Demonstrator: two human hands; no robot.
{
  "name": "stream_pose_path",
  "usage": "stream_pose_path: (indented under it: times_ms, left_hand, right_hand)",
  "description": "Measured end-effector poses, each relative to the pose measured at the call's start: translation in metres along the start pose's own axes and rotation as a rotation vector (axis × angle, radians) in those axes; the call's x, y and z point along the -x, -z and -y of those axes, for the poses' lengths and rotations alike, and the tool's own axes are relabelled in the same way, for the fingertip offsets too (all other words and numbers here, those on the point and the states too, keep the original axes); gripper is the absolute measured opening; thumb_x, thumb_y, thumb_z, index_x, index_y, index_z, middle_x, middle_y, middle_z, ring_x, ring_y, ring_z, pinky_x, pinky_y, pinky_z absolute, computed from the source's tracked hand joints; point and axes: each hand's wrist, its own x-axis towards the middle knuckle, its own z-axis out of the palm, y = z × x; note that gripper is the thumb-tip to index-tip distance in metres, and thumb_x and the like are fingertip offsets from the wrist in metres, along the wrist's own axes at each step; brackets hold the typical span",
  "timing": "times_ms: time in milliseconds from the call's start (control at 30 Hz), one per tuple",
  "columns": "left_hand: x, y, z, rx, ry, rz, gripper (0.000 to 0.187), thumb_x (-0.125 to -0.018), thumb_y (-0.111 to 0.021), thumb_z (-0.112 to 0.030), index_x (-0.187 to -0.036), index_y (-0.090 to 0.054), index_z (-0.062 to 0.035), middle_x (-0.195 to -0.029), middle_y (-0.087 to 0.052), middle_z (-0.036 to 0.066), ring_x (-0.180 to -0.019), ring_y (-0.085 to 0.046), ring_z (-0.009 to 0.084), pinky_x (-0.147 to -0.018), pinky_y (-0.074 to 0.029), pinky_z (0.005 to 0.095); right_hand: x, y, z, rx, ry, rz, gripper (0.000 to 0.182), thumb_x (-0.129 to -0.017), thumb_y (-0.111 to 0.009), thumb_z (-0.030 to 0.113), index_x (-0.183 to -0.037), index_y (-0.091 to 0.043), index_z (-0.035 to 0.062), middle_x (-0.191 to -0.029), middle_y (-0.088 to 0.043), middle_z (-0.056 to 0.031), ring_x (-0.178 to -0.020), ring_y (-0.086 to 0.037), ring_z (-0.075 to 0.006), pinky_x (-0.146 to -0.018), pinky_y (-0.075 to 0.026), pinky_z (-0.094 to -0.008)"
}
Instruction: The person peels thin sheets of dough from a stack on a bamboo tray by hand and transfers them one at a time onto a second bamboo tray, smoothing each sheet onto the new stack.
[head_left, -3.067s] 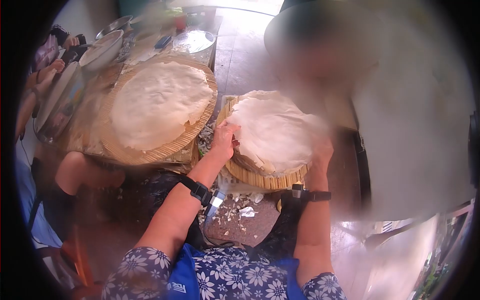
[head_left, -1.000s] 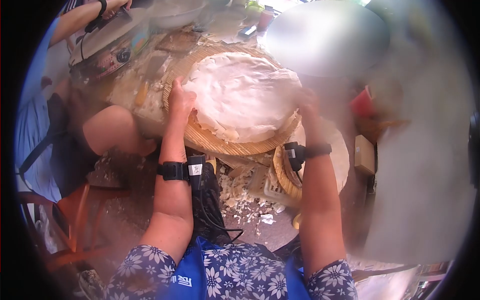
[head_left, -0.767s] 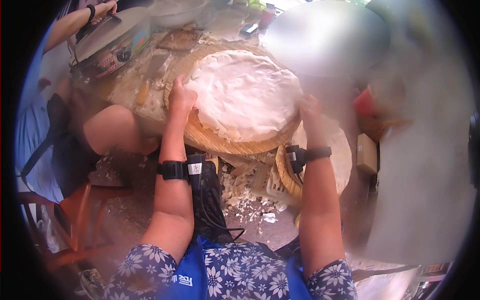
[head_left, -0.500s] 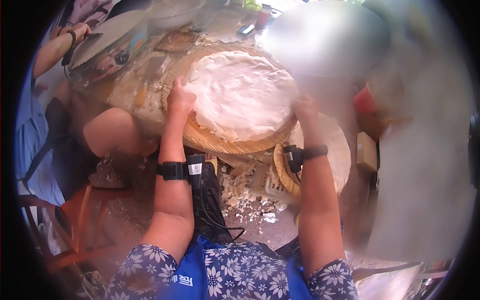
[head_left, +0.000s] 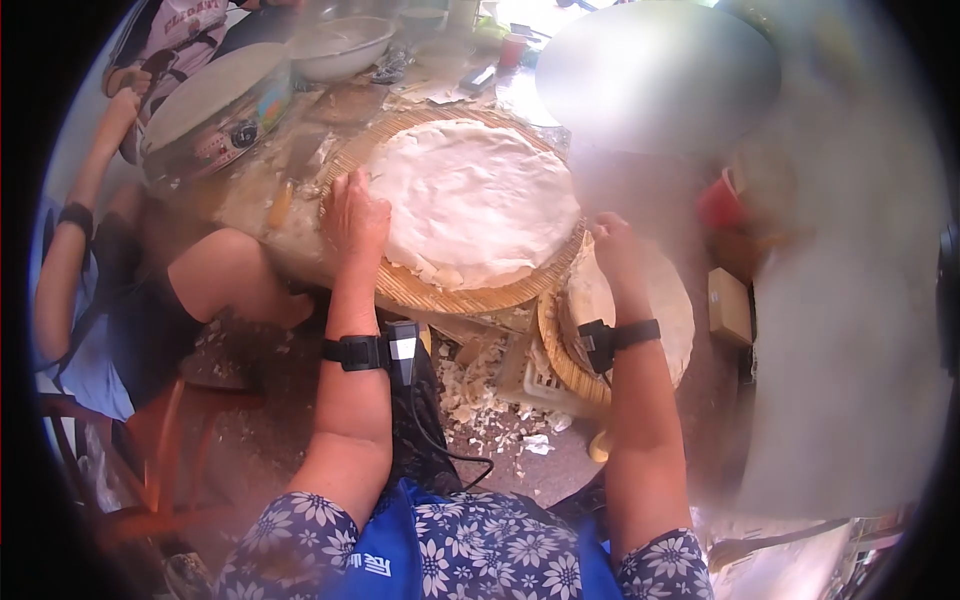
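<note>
A broad sheet of white dough (head_left: 475, 205) lies on a round woven tray (head_left: 455, 297) on the table. My left hand (head_left: 358, 220) is at the tray's left side, over the rim and beside the dough's edge. Its fingers look extended, with no clear grip on anything. Just off the tray's right rim is my right hand (head_left: 618, 248), its fingers curled together; what they hold, if anything, is hidden. Below that hand a second round sheet of dough (head_left: 668, 310) rests on another woven tray (head_left: 570, 375), lower than the first.
At left sits another person, a bent knee (head_left: 225, 270) close to the table, with one hand (head_left: 122, 105) raised. A white basin (head_left: 345, 52) and a red cup (head_left: 512, 50) stand at the back. To the right are a large pale disc (head_left: 655, 75) and a cardboard box (head_left: 730, 305).
My left hand has loosened from its closed shape at the dough's edge. My right hand has shifted slightly down and right, off the dough. The other person's arm has moved left.
</note>
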Motion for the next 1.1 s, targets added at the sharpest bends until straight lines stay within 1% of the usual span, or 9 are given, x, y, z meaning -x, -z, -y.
stream_pose_path:
  times_ms: [133, 300, 400, 467, 600, 733, 767, 967, 1100]
  left_hand:
    - [0.005, -0.008, -0.022, 0.241, -0.137, 0.116, 0.042, -0.076, -0.059, -0.01, -0.118, -0.057, -0.0084, -0.116, -0.058, 0.015, -0.106, -0.055, 0.0318, -0.093, -0.043, 0.0376]
    - [0.042, -0.014, -0.08, 0.439, -0.528, 0.329, 0.027, -0.079, -0.054, -0.006, -0.105, -0.064, -0.0091, -0.106, -0.064, 0.016, -0.101, -0.058, 0.0311, -0.088, -0.045, 0.0404]
    - [0.058, -0.023, -0.098, 0.326, -0.604, 0.565, 0.024, -0.081, -0.053, -0.007, -0.101, -0.066, -0.0101, -0.093, -0.066, 0.017, -0.092, -0.061, 0.034, -0.083, -0.048, 0.042]
    - [0.063, -0.028, -0.099, 0.262, -0.603, 0.56, 0.023, -0.083, -0.053, -0.009, -0.101, -0.066, -0.0098, -0.088, -0.066, 0.018, -0.086, -0.062, 0.0342, -0.08, -0.049, 0.0422]
    - [0.065, -0.028, -0.11, 0.253, -0.614, 0.475, 0.025, -0.084, -0.053, -0.008, -0.106, -0.064, -0.0081, -0.092, -0.067, 0.014, -0.087, -0.064, 0.0285, -0.08, -0.049, 0.0369]
    - [0.094, -0.018, -0.151, 0.554, -0.458, 0.639, 0.028, -0.085, -0.054, -0.007, -0.112, -0.062, -0.0088, -0.09, -0.068, 0.01, -0.086, -0.065, 0.019, -0.078, -0.05, 0.0302]
    - [0.105, -0.026, -0.157, 0.625, -0.521, 0.705, 0.032, -0.085, -0.054, -0.006, -0.116, -0.059, -0.0104, -0.093, -0.068, 0.008, -0.087, -0.063, 0.0137, -0.076, -0.049, 0.0261]
    - [0.193, -0.073, -0.189, 0.699, -0.396, 1.166, 0.046, -0.084, -0.049, -0.003, -0.13, -0.046, -0.0048, -0.12, -0.058, 0.014, -0.102, -0.058, 0.0168, -0.087, -0.045, 0.0285]
    - [0.217, -0.128, -0.185, 0.727, -0.01, 1.147, 0.055, -0.081, -0.046, 0.001, -0.135, -0.037, 0.0002, -0.131, -0.047, 0.017, -0.118, -0.046, 0.022, -0.099, -0.035, 0.0311]
  right_hand:
    - [0.026, 0.028, -0.057, 0.157, 0.059, -0.026, 0.026, -0.081, -0.059, 0.024, -0.1, -0.067, 0.0078, -0.094, -0.067, -0.0159, -0.09, -0.063, -0.0316, -0.078, -0.048, -0.0392]
    - [0.076, 0.072, -0.145, -0.002, -0.313, -0.01, 0.026, -0.078, -0.061, 0.023, -0.096, -0.068, 0.0068, -0.087, -0.068, -0.0148, -0.083, -0.065, -0.0284, -0.075, -0.049, -0.0362]
    - [0.106, 0.086, -0.201, -0.146, -0.484, -0.044, 0.023, -0.078, -0.059, 0.02, -0.092, -0.069, 0.0057, -0.077, -0.067, -0.012, -0.07, -0.066, -0.0232, -0.066, -0.05, -0.0327]
    - [0.128, 0.1, -0.23, -0.321, -0.569, -0.055, 0.021, -0.078, -0.057, 0.018, -0.09, -0.069, 0.0052, -0.07, -0.066, -0.0095, -0.06, -0.064, -0.0187, -0.059, -0.05, -0.0303]
    - [0.156, 0.112, -0.248, -0.227, -0.623, -0.133, 0.021, -0.078, -0.054, 0.015, -0.089, -0.068, 0.0047, -0.066, -0.063, -0.0057, -0.051, -0.06, -0.0143, -0.053, -0.049, -0.028]
    - [0.175, 0.097, -0.295, -0.227, -0.654, -0.12, 0.021, -0.078, -0.052, 0.014, -0.091, -0.068, 0.006, -0.068, -0.063, -0.0054, -0.052, -0.06, -0.0152, -0.049, -0.048, -0.0292]
    - [0.179, 0.093, -0.306, -0.218, -0.666, -0.085, 0.021, -0.078, -0.052, 0.014, -0.091, -0.067, 0.0065, -0.068, -0.063, -0.0054, -0.053, -0.06, -0.0154, -0.048, -0.047, -0.0298]
    - [0.174, 0.086, -0.319, -0.26, -0.737, 0.116, 0.019, -0.079, -0.052, 0.013, -0.09, -0.065, 0.007, -0.069, -0.062, -0.0048, -0.054, -0.06, -0.0156, -0.043, -0.044, -0.0303]
    - [0.171, 0.079, -0.32, -0.258, -0.778, 0.097, 0.018, -0.079, -0.052, 0.013, -0.09, -0.065, 0.0073, -0.069, -0.061, -0.004, -0.054, -0.059, -0.0144, -0.043, -0.044, -0.03]
